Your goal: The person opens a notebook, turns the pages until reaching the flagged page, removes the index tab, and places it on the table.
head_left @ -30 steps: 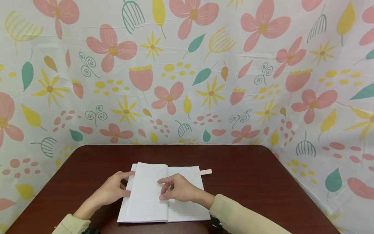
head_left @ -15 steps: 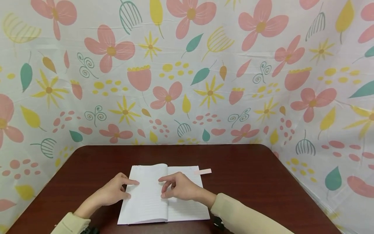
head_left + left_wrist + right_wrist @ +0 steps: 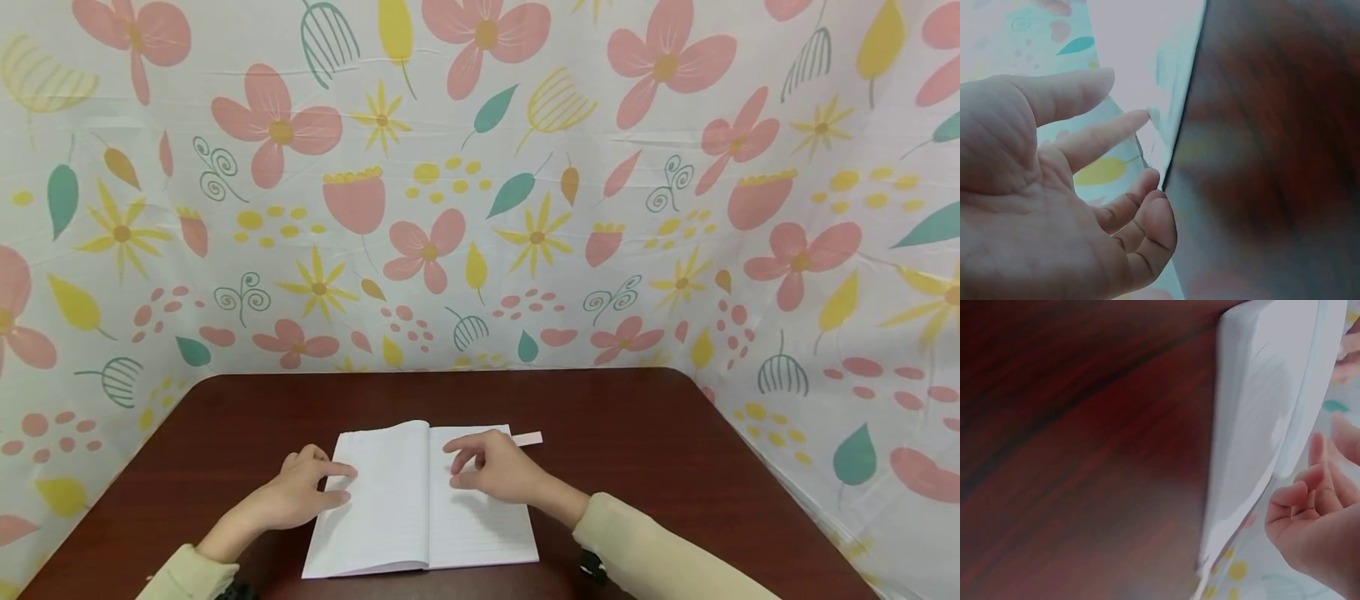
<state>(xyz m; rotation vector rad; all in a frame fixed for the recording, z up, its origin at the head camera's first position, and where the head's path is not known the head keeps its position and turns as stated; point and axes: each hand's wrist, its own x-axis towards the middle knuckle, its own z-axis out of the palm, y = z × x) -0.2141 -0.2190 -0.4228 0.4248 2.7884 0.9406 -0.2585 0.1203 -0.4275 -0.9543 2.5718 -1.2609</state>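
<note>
An open notebook (image 3: 382,525) with ruled white pages lies on the table, its left page bulging a little near the spine. At its left edge is my left hand (image 3: 296,493), index finger and thumb reaching over the left page and holding nothing. In the left wrist view, the left hand (image 3: 1079,181) has its thumb and index finger extended and the other fingers bent. Above the right page hovers my right hand (image 3: 498,468), fingers loosely bent around nothing. The right wrist view shows the right hand (image 3: 1322,512) beyond the notebook's edge (image 3: 1235,444).
A pale pink paper strip (image 3: 528,438) sticks out from the notebook's right edge, near the top. The dark brown wooden table (image 3: 637,483) reaches back to a white curtain (image 3: 480,208) printed with flowers and leaves.
The loose left-hand leaf has settled flat, and my left fingers have come from the edge onto the page. My right hand has shifted right and slightly away, from the spine to the right page.
</note>
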